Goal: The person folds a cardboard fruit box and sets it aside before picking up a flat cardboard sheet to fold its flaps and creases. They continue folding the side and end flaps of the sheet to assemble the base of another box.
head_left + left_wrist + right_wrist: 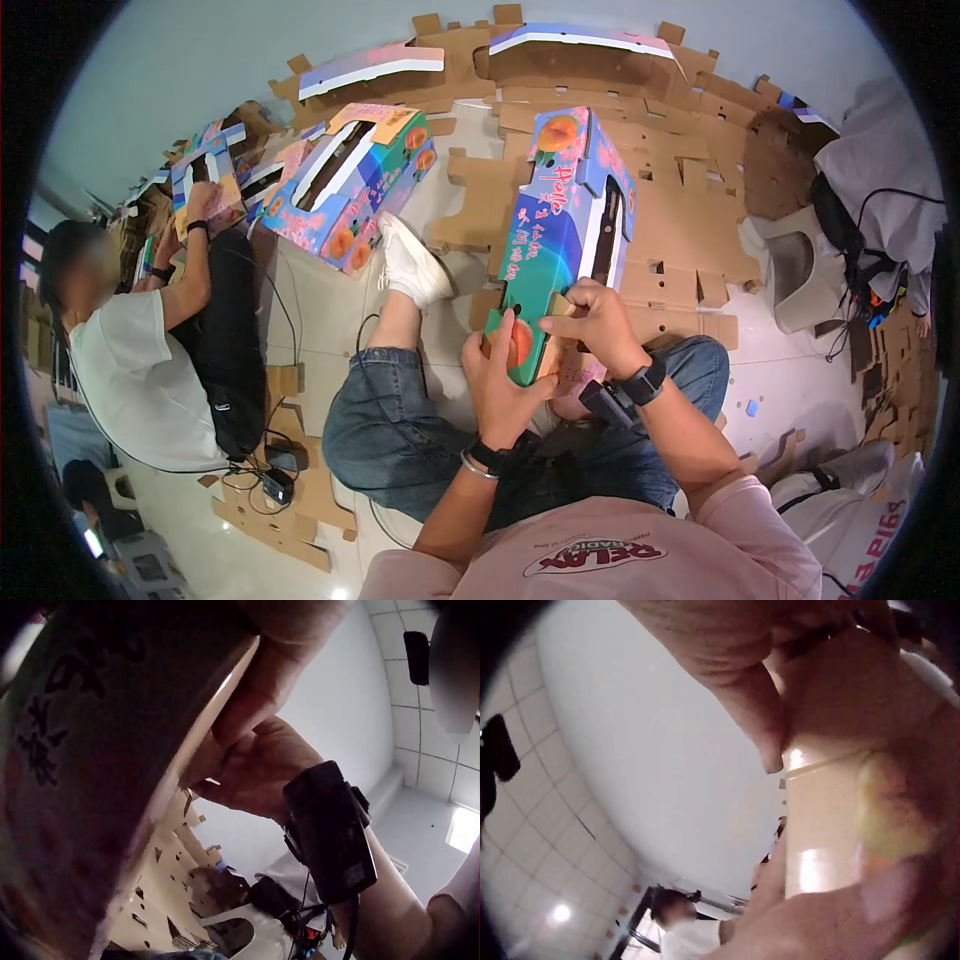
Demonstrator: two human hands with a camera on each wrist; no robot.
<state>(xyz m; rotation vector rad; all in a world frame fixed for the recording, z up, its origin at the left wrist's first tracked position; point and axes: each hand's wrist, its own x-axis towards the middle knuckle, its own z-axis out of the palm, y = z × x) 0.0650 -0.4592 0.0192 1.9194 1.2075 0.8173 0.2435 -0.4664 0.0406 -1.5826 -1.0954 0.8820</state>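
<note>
A printed cardboard box (540, 235) in blue, green and pink, with orange fruit pictures, lies lengthwise between the wearer's legs. My left hand (500, 385) grips its near end, fingers on the green side and thumb across the brown end flap (553, 345). At the same end my right hand (600, 318) holds the flap's edge, fingers curled and thumb along it. In the right wrist view, the right thumb (761, 724) presses the shiny brown cardboard (821, 817). The left wrist view has the box's side (82, 765) dark and close, with the right hand (262, 769) beyond its edge.
Another printed box (350, 190) stands at the left, past a white shoe (410, 262). Flat cardboard sheets (690, 220) cover the floor ahead and right. A seated person (140, 340) handles a similar box at far left. Cables and small black devices (280, 480) lie nearby; a pale stool (800, 270) stands right.
</note>
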